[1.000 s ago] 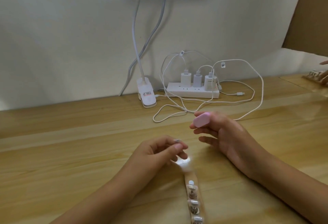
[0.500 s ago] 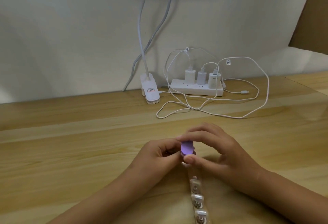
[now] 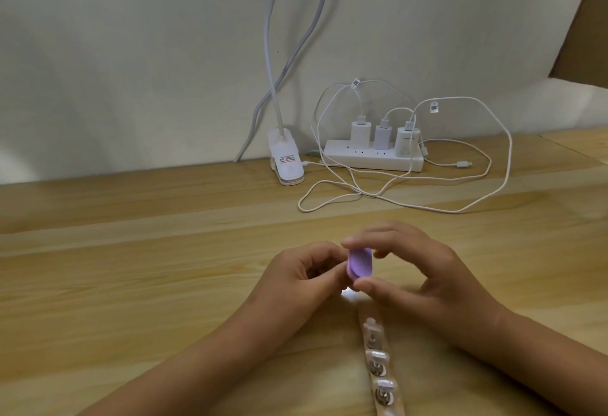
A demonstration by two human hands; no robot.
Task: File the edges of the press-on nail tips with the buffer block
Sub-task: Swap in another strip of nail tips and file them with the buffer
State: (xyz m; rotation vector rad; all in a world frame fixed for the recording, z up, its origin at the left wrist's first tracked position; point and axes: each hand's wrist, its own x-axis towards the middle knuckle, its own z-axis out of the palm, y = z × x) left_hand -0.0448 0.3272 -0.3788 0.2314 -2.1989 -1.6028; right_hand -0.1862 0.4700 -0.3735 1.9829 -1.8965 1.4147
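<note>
Right hand (image 3: 424, 280) pinches the purple buffer block (image 3: 361, 262) upright between thumb and forefinger above the wooden surface (image 3: 131, 284), just beyond a clear strip of press-on nail tips (image 3: 378, 366) lying nearest the camera. Left hand (image 3: 302, 280), fingers curled, presses against the block's left side; whatever it holds is hidden. Well behind the block sit a white lamp clip (image 3: 286, 162), a power strip (image 3: 371, 159) carrying three chargers, and looped white cables (image 3: 427, 207).
</note>
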